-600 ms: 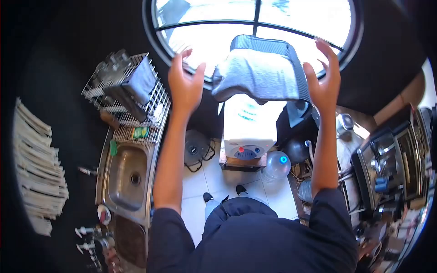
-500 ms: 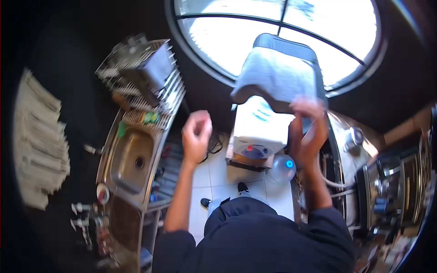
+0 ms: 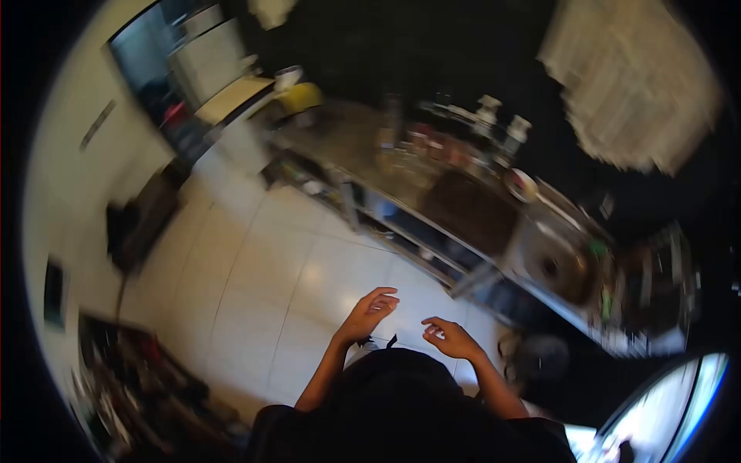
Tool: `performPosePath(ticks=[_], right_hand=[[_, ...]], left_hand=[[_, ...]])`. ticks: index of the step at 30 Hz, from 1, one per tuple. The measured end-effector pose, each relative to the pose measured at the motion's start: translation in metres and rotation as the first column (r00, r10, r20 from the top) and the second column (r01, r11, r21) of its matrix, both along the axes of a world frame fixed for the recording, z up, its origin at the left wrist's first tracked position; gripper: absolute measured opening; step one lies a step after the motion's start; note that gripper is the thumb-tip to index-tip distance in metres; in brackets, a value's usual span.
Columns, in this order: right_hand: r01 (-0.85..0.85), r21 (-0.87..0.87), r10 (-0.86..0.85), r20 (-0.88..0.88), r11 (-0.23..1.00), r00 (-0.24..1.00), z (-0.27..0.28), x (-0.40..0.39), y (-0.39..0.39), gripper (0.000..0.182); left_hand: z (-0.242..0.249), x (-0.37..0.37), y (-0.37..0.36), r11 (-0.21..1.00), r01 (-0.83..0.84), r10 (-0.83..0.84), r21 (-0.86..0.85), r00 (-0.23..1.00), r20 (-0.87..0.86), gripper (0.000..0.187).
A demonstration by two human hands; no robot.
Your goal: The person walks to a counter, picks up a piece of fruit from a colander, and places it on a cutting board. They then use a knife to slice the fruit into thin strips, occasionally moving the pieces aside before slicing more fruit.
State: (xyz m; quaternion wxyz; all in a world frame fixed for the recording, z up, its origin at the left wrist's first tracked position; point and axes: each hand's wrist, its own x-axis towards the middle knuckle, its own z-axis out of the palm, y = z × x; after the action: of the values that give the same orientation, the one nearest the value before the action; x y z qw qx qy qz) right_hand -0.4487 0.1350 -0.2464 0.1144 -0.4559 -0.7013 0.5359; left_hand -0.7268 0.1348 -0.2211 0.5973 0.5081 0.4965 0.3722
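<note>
My left hand (image 3: 366, 316) hangs in the air in front of my body, its fingers slightly bent and apart, with nothing in it. A short way to its right is my right hand (image 3: 454, 339), also raised and empty, fingers loosely curled but not closed. Neither hand touches anything. Below and beyond them lies the pale tiled floor (image 3: 324, 270). The long counter (image 3: 340, 154) with its lower shelf is the nearest furniture, ahead of both hands.
A sink (image 3: 559, 262) is set into the counter's right part, with a dish rack (image 3: 656, 278) beyond. Pump bottles (image 3: 488, 116) and jars stand along the wall. A doorway is at upper left, a dark bench (image 3: 150, 216) at left, a bright round window (image 3: 656, 409) at lower right.
My view has swung left, away from the window and the white machine with the grey cover on it, to the counter and floor. Both hands have come lower and closer together.
</note>
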Motion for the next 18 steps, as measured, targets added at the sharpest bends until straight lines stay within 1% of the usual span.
performPosePath(ticks=[1,2,3,4,5,6,7,9,10,11,13,14,17,18], right_hand=[[-0.02,0.077,0.022,-0.027,0.997,0.999,0.009,-0.045,0.023,0.039],[-0.052,0.051,0.06,-0.163,0.997,0.985,0.013,-0.087,0.038,0.036],[-0.072,0.028,0.077,-0.293,0.997,0.953,0.011,-0.131,0.055,0.034],[-0.149,-0.064,0.117,-0.356,0.987,0.927,-0.002,-0.171,0.069,0.031],[-0.277,-0.046,0.235,-0.404,0.96,0.884,0.008,-0.206,0.08,0.032],[-0.361,-0.139,0.265,-0.45,0.922,0.852,0.017,-0.233,0.089,0.032],[-0.441,-0.231,0.285,-0.495,0.867,0.821,0.022,-0.259,0.099,0.033],[-0.579,-0.362,0.254,-0.643,0.731,0.723,0.016,-0.3,0.12,0.036],[-0.63,-0.416,0.303,-0.619,0.656,0.725,0.018,-0.32,0.136,0.041],[-0.652,-0.427,0.328,-0.615,0.626,0.717,0.016,-0.334,0.151,0.041],[-0.677,-0.481,0.256,-0.676,0.557,0.691,0.006,-0.363,0.184,0.044],[-0.668,-0.508,0.253,-0.66,0.544,0.708,0.009,-0.378,0.205,0.046],[-0.729,-0.443,0.294,-0.708,0.522,0.642,0.008,-0.437,0.278,0.048],[-0.73,-0.438,0.329,-0.686,0.525,0.649,0.008,-0.46,0.302,0.048]], left_hand=[[0.003,-0.029,-0.004,0.999,-0.054,0.054,-0.003,0.998,0.026,0.037],[0.022,-0.053,-0.011,0.997,-0.078,0.078,0.012,0.997,0.004,0.039],[0.015,-0.077,-0.014,0.989,-0.142,0.141,0.051,0.99,0.026,0.036],[0.011,-0.1,-0.014,0.976,-0.206,0.208,0.072,0.978,-0.023,0.035],[0.008,-0.122,-0.015,0.962,-0.26,0.267,0.086,0.961,-0.075,0.034],[0.006,-0.145,-0.014,0.936,-0.345,0.349,0.066,0.936,-0.052,0.033],[0.002,-0.165,-0.012,0.902,-0.43,0.427,0.03,0.902,0.062,0.031],[0.004,-0.204,-0.006,0.875,-0.484,0.484,-0.01,0.875,-0.014,0.026],[0.014,-0.221,0.0,0.862,-0.507,0.505,0.02,0.853,-0.132,0.024],[0.013,-0.232,0.008,0.84,-0.542,0.539,0.009,0.833,-0.128,0.024],[0.006,-0.261,0.032,0.861,-0.508,0.504,-0.028,0.859,-0.087,0.025],[0.007,-0.278,0.047,0.87,-0.491,0.493,0.045,0.867,-0.074,0.026],[0.008,-0.338,0.112,0.832,-0.546,0.555,0.097,0.815,-0.165,0.023],[0.009,-0.358,0.134,0.802,-0.585,0.597,0.117,0.784,-0.17,0.024]])
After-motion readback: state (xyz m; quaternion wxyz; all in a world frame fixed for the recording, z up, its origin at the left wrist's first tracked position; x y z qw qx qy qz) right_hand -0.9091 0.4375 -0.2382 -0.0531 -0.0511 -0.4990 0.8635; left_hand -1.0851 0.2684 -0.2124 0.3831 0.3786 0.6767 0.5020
